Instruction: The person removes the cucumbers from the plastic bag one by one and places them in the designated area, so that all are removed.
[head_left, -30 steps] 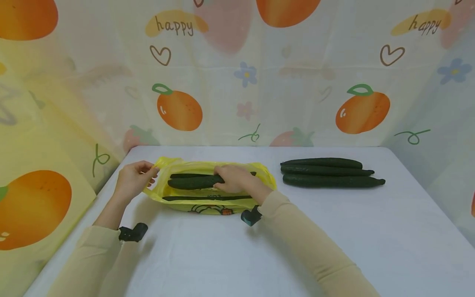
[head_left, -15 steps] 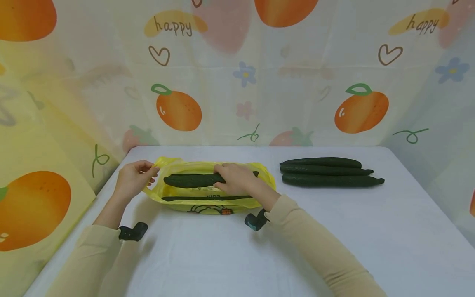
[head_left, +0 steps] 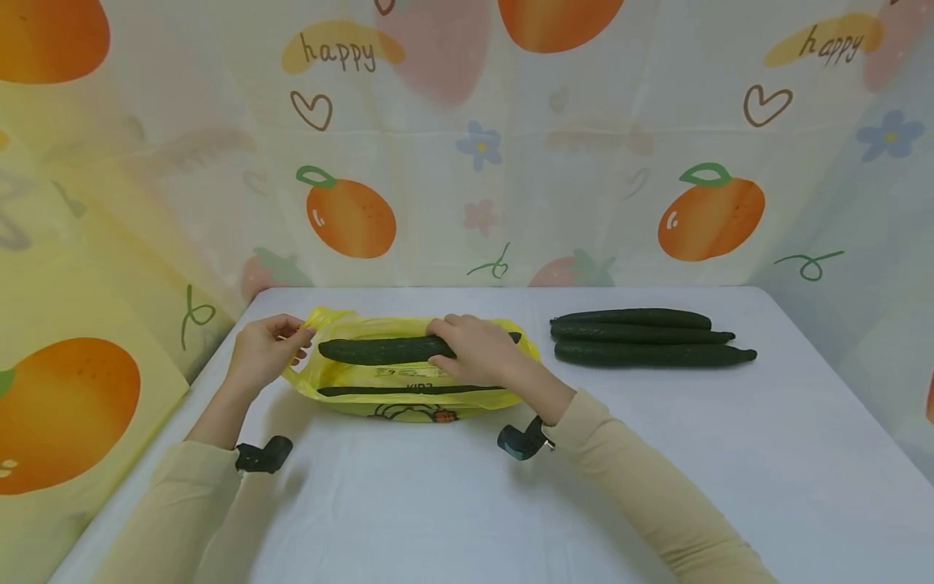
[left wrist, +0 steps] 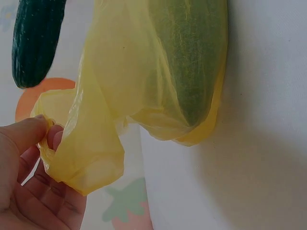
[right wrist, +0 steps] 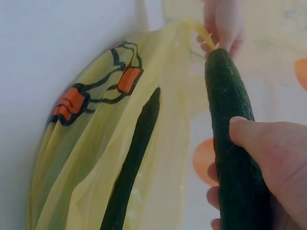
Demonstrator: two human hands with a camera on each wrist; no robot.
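My right hand [head_left: 477, 350] grips a long dark green cucumber [head_left: 379, 351] near its right part, over the mouth of a yellow plastic bag [head_left: 343, 404]. In the right wrist view the thumb lies along that cucumber [right wrist: 230, 91] and fingertips curl round its other side; it is clear of the bag's near wall. Thumb and fingers of my left hand [head_left: 264, 357] pinch the bag's left end, drawing its rim out. Inside the bag, by the near wall, lies another cucumber [right wrist: 136, 153]; it also shows through the film [left wrist: 192, 62] in the left wrist view.
Three cucumbers [head_left: 649, 334] lie side by side at the right back of the white table [head_left: 409, 503]. A fruit-printed cloth [head_left: 430, 227] hangs behind the table and along its sides. Dark wrist cameras [head_left: 264, 455] sit on both wrists.
The right hand has lifted the cucumber up and slightly away from the bag's inside, shifting a little right. A dark strip behind it no longer shows. My left hand keeps its pinch.
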